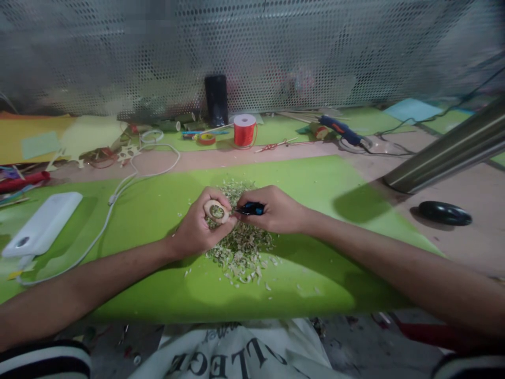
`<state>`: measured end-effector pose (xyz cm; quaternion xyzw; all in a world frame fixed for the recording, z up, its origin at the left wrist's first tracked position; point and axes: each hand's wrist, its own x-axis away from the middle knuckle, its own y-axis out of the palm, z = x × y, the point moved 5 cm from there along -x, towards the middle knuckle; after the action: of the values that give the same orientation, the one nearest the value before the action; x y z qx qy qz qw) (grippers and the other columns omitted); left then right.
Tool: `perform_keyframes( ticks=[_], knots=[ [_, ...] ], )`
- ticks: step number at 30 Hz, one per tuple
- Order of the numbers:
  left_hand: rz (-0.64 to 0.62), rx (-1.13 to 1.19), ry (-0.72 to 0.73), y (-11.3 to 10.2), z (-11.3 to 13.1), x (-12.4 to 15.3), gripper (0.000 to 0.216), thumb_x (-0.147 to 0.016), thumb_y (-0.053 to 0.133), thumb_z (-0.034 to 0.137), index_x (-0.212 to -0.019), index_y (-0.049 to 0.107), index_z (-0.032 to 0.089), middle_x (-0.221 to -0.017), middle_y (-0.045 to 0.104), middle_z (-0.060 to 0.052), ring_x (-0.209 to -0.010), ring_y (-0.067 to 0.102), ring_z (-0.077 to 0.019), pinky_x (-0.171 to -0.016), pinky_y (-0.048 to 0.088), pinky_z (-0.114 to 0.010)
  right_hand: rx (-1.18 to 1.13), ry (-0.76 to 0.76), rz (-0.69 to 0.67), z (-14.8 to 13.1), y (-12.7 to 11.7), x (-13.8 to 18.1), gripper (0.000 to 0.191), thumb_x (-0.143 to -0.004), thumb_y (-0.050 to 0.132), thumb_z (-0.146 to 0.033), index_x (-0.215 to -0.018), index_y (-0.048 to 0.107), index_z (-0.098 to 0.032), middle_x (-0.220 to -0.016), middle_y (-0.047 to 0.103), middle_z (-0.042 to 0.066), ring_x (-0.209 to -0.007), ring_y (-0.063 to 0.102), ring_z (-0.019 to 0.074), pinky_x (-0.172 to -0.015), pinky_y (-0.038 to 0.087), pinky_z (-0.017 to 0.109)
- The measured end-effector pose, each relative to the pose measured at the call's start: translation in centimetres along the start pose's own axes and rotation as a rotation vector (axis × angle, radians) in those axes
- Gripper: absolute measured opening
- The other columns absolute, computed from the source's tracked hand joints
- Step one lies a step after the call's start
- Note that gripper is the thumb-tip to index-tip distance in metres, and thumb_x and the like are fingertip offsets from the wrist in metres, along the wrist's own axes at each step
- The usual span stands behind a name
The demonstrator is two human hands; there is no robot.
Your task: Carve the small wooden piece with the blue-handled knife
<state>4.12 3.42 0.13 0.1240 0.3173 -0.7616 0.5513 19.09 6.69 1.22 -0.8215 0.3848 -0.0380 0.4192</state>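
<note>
Over the middle of the green mat, my left hand (201, 226) is closed around a pale, round-ended piece (216, 210) that looks like wood or bamboo, with a greenish-brown patch on its end. My right hand (272, 210) grips a dark-handled carving knife (252, 209) with a blue mark. Its tip meets the pale piece near my left thumb; the blade itself is mostly hidden. Beneath both hands lies a heap of thin, curled shavings (244, 252).
A white power bank (43, 223) with a cable is at left. Along the back stand a phone (216, 100) and a red thread spool (244, 131), with a blue glue gun (341, 130) farther right. A metal post (442, 150) and a shiny black object (444, 213) are at right.
</note>
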Motion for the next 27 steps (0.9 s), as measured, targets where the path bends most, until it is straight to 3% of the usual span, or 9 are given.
perform_keyframes(
  ticks=[8, 15, 22, 27],
  knots=[
    [0.046, 0.023, -0.025, -0.3, -0.5, 0.0, 0.031, -0.075, 0.078, 0.02, -0.09, 0.051, 0.021, -0.081, 0.054, 0.003, -0.069, 0.053, -0.0105, -0.065, 0.045, -0.024, -0.046, 0.056, -0.061, 0.1, 0.1, 0.0, 0.012, -0.074, 0.059, -0.026, -0.075, 0.063, -0.015, -0.06, 0.056, -0.003, -0.054, 0.046, 0.0082, -0.054, 0.031, 0.02],
    [0.118, 0.034, -0.05, -0.5, -0.3, -0.1, 0.023, -0.081, 0.069, 0.017, -0.093, 0.049, 0.021, -0.081, 0.051, 0.003, -0.069, 0.052, -0.0094, -0.063, 0.044, -0.022, -0.24, 0.072, -0.187, -0.4, -0.7, -0.2, 0.019, -0.077, 0.06, -0.028, -0.064, 0.054, -0.016, -0.055, 0.043, -0.007, -0.052, 0.038, 0.0066, -0.051, 0.029, 0.021],
    [0.062, 0.028, -0.021, -0.2, -0.2, 0.1, 0.027, -0.082, 0.067, 0.017, -0.098, 0.046, 0.022, -0.085, 0.05, 0.002, -0.069, 0.05, -0.0088, -0.06, 0.043, -0.021, -0.309, 0.074, -0.211, 0.2, -1.7, -0.5, 0.023, -0.078, 0.063, -0.03, -0.063, 0.053, -0.016, -0.055, 0.038, -0.008, -0.052, 0.034, 0.0055, -0.05, 0.026, 0.021],
    [0.013, 0.029, 0.008, 0.0, -0.3, 0.1, 0.029, -0.087, 0.064, 0.027, -0.105, 0.041, 0.023, -0.085, 0.05, 0.002, -0.067, 0.05, -0.0087, -0.056, 0.043, -0.02, -0.341, 0.103, -0.208, 0.8, -2.2, -0.8, 0.024, -0.079, 0.063, -0.032, -0.064, 0.053, -0.016, -0.056, 0.04, -0.008, -0.052, 0.035, 0.0055, -0.05, 0.026, 0.021]
  ],
)
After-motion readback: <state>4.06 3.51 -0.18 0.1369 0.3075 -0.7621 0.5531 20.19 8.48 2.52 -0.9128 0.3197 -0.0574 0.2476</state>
